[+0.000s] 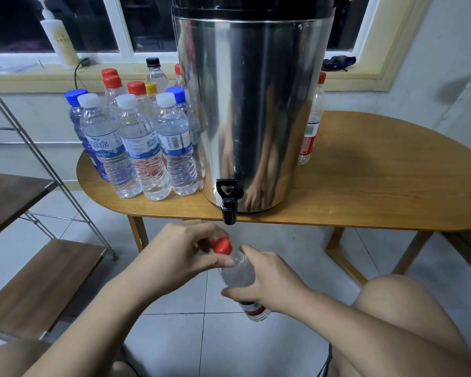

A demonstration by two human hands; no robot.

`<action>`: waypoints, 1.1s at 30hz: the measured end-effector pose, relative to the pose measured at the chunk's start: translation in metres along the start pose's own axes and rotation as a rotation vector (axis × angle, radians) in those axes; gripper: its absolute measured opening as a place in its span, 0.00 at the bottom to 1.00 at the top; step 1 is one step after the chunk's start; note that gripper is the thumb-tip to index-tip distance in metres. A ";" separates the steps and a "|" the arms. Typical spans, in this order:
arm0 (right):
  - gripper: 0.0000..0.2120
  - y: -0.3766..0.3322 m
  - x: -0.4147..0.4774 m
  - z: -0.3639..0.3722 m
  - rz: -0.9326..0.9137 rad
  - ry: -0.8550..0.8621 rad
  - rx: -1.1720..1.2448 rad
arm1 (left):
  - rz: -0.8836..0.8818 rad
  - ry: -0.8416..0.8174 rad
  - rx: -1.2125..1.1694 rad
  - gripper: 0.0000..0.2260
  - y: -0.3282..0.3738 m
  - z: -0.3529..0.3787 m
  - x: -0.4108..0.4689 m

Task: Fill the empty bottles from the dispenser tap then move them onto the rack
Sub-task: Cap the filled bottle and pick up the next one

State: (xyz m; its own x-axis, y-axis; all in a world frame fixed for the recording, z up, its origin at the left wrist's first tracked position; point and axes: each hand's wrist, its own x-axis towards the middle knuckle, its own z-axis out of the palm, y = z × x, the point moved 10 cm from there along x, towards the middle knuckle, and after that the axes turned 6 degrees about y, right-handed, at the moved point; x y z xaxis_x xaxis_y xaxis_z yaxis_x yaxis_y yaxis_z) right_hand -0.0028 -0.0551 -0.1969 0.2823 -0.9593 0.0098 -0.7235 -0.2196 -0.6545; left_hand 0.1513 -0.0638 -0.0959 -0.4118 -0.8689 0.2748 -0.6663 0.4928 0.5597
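My right hand (267, 278) grips a clear plastic bottle (238, 270) round its middle, below and in front of the table edge. The bottle's red cap (222, 245) is pinched by the fingers of my left hand (185, 251). Just above the cap hangs the black tap (229, 202) of the steel dispenser (253, 104), which stands on the wooden table (378, 186). Several capped bottles (136, 142) stand in a cluster left of the dispenser. The rack (33, 281) with brown wooden shelves is at the left.
One red-capped bottle (312, 123) stands behind the dispenser on its right side. A pump bottle (57, 36) sits on the window sill. My knees are at the lower right and lower left over the tiled floor (201, 344).
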 end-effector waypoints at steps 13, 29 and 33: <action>0.27 0.006 0.002 -0.010 0.032 0.048 0.023 | -0.058 0.073 -0.168 0.15 -0.003 0.008 0.002; 0.29 -0.002 -0.012 -0.038 -0.002 0.149 0.303 | -0.217 -0.214 -0.142 0.39 -0.035 0.087 -0.031; 0.24 -0.010 -0.017 -0.052 -0.070 0.217 0.363 | -0.249 -0.132 -0.231 0.38 -0.019 0.105 -0.035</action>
State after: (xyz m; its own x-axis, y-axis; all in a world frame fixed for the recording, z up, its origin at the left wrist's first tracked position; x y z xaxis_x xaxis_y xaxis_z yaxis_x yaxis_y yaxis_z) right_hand -0.0332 -0.0459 -0.1509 0.1553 -0.9681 0.1968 -0.4276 -0.2455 -0.8700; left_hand 0.1128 -0.0376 -0.1981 -0.3412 -0.9399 0.0135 -0.6044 0.2303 0.7626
